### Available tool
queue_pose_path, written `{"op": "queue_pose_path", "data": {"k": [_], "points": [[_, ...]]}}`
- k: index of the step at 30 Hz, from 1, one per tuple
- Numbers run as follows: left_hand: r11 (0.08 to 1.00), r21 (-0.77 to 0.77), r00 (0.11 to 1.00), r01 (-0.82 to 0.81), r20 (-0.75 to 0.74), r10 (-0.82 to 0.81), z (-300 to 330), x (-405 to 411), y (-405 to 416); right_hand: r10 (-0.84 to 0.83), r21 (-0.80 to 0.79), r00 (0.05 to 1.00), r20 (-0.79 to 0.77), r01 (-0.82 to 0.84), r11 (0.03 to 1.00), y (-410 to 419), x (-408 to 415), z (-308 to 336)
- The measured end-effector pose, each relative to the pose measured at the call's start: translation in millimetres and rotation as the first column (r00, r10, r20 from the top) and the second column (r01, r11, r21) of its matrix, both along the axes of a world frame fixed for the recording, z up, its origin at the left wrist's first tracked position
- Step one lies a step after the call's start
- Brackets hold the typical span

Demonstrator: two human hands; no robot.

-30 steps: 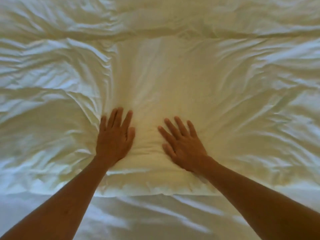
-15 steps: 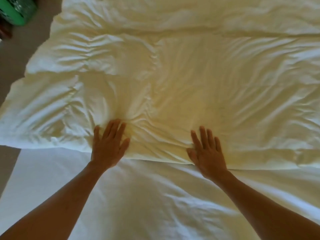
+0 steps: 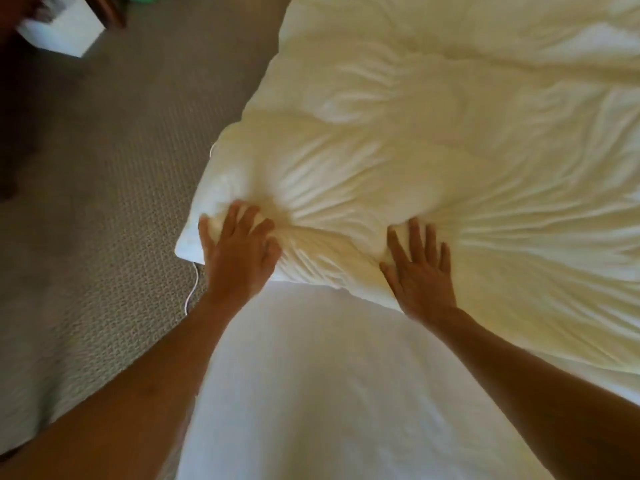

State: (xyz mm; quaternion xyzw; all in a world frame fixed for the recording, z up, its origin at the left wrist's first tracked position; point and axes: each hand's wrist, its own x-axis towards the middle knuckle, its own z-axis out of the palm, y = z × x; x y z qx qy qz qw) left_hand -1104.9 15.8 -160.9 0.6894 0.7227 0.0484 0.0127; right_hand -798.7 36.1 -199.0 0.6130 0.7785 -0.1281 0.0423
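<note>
Where soft cream duvet point(image 3: 433, 150) puckers, left hand point(image 3: 239, 258), right hand point(image 3: 420, 275) press, fingers spread.

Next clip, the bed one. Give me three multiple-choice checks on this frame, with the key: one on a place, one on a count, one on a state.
1. Where on the duvet does the left hand press?
A. its near corner, by the bed's edge
B. its middle
C. nowhere; it is off the bed

2. How many hands touch the duvet?
A. none
B. one
C. two

3. How do the fingers of the right hand lie?
A. curled into a fist
B. straight and spread, flat on the duvet
C. pinching a fold upward

Key:
1 A: the fabric bunches under it at the corner next to the carpet.
2 C: both hands lie on the duvet.
3 B: the fingers lie flat at the duvet's near edge, just above the bare sheet.
</note>
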Motion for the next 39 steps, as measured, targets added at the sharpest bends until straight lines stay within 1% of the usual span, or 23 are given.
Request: {"op": "queue_pose_path", "data": {"k": [1,3,6,7,8,10,12,16,18,20,21,22,24,25,26,27,28,29,30,32,34,37,39], "points": [[0.997,-0.031,0.993,-0.067,0.093,0.070,2.6,-4.8,0.0,0.010,-0.019,1.000,-0.006,-0.010,1.000,0.8,-20.8,2.5],[0.982,-0.086,0.941,-0.170,0.282,0.187,2.0,-12.8,3.3,0.029,-0.054,0.999,-0.013,-0.029,0.998,-4.8,-45.3,7.2],[0.939,-0.088,0.816,-0.333,0.471,0.334,4.6,-19.1,14.2,0.047,-0.115,0.999,-0.020,-0.049,0.992,-14.8,-45.7,15.1],[0.910,-0.100,0.754,-0.402,0.527,0.391,6.6,-22.9,16.4,0.047,-0.168,0.999,-0.021,-0.050,0.985,-14.0,-43.9,17.5],[0.873,-0.145,0.664,-0.466,0.595,0.453,9.6,-26.9,17.6,0.056,-0.220,0.998,-0.025,-0.060,0.974,-11.0,-42.5,19.3],[0.802,-0.294,0.444,-0.520,0.709,0.548,13.6,-35.7,16.1,0.063,-0.321,0.997,-0.041,-0.073,0.944,1.0,-41.4,25.5],[0.774,-0.386,0.309,-0.501,0.756,0.577,12.8,-45.1,10.4,0.051,-0.401,0.997,-0.058,-0.070,0.913,13.3,-41.0,28.9],[0.740,-0.505,0.153,-0.445,0.771,0.618,15.1,-58.6,-1.3,0.049,-0.441,0.997,-0.064,-0.072,0.895,24.2,-40.5,29.1],[0.733,-0.526,0.145,-0.431,0.762,0.632,19.9,-68.2,-3.6,0.047,-0.450,0.997,-0.063,-0.070,0.890,26.8,-40.9,29.9],[0.769,-0.465,0.181,-0.439,0.793,0.582,19.6,-83.7,-1.9,0.017,-0.449,0.998,-0.067,-0.045,0.893,28.8,-40.1,29.5],[0.789,-0.452,0.163,-0.417,0.816,0.554,20.5,-91.1,-0.7,0.003,-0.438,0.998,-0.060,-0.029,0.898,27.4,-40.5,29.7],[0.801,-0.468,0.121,-0.374,0.832,0.542,23.1,-98.2,-0.8,-0.001,-0.418,0.999,-0.046,-0.019,0.908,25.3,-41.0,28.2],[0.823,-0.538,0.056,-0.184,0.830,0.555,26.8,-109.9,-5.0,-0.003,-0.374,1.000,-0.011,-0.001,0.927,18.6,-42.6,26.6],[0.801,-0.594,0.104,-0.069,0.795,0.598,24.1,-116.4,-6.4,-0.018,-0.363,1.000,0.007,0.019,0.932,15.6,-43.9,28.6],[0.757,-0.653,0.193,0.024,0.746,0.638,19.0,-122.7,-8.7,-0.049,-0.353,0.999,0.019,0.052,0.934,11.9,-46.4,31.3],[0.730,-0.679,0.321,0.083,0.711,0.625,10.7,-134.9,-10.1,-0.100,-0.340,0.995,0.029,0.104,0.935,7.7,-52.4,33.8],[0.730,-0.672,0.437,0.123,0.697,0.568,3.6,-148.1,-8.8,-0.169,-0.317,0.985,0.035,0.171,0.933,3.6,-60.4,35.2],[0.743,-0.654,0.518,0.144,0.689,0.506,-0.1,-168.3,-3.2,-0.257,-0.288,0.966,0.036,0.256,0.923,-3.1,-76.2,34.5],[0.753,-0.642,0.551,0.145,0.684,0.477,-0.9,-174.8,0.3,-0.339,-0.251,0.940,0.033,0.336,0.908,-9.3,-84.7,35.3],[0.735,-0.652,0.569,0.185,0.682,0.461,2.8,-192.6,7.5,-0.496,-0.174,0.868,0.043,0.495,0.851,-26.7,-124.1,38.8],[0.737,-0.638,0.594,0.220,0.688,0.418,9.0,-198.8,12.2,-0.582,-0.150,0.813,-0.001,0.575,0.804,-40.2,-169.5,44.6],[0.702,-0.651,0.582,0.289,0.702,0.411,12.0,-198.2,16.1,-0.546,-0.187,0.834,-0.081,0.525,0.830,-41.6,-228.5,56.4],[0.671,-0.690,0.620,0.272,0.659,0.426,7.8,-199.9,15.1,-0.477,-0.204,0.867,-0.141,0.446,0.871,-37.3,-253.1,61.3]]}}
